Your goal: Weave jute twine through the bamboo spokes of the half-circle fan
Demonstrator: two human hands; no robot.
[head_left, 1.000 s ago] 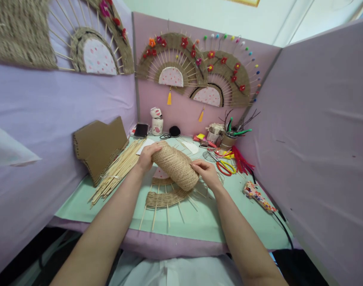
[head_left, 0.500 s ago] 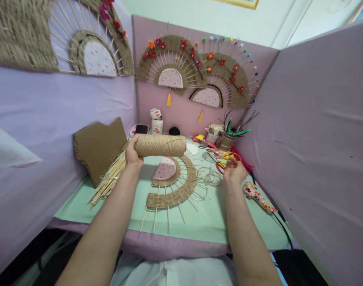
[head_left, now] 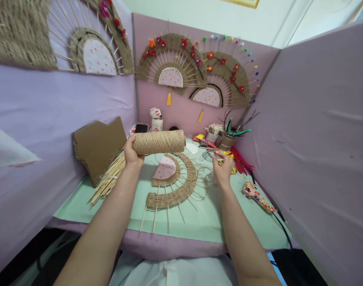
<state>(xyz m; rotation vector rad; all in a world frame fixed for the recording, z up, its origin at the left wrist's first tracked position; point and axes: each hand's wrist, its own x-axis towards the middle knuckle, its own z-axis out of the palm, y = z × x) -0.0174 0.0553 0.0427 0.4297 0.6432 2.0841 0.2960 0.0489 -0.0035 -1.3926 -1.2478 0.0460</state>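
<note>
My left hand (head_left: pixel 132 153) is closed around the left end of a large jute twine spool (head_left: pixel 159 142), held sideways above the table. Below it lies a half-woven fan (head_left: pixel 172 186) of jute on wooden skewers, with a pink dotted half-circle at its centre. My right hand (head_left: pixel 223 169) hovers to the right of the fan, its fingers pinched together near loose loops of twine (head_left: pixel 207 174). What it pinches is too fine to make out.
A bundle of bamboo skewers (head_left: pixel 110 178) and a cardboard piece (head_left: pixel 98 145) lie at the left. Red-handled scissors (head_left: pixel 226 157), a cup of tools (head_left: pixel 227 139), a patterned glue gun (head_left: pixel 255 196) and a small jar (head_left: pixel 157 121) sit farther back and right. Finished fans hang on the partition walls.
My left hand lifted the spool off the fan and turned it sideways. My right hand let go of the spool, moved right, then came slightly back to the left.
</note>
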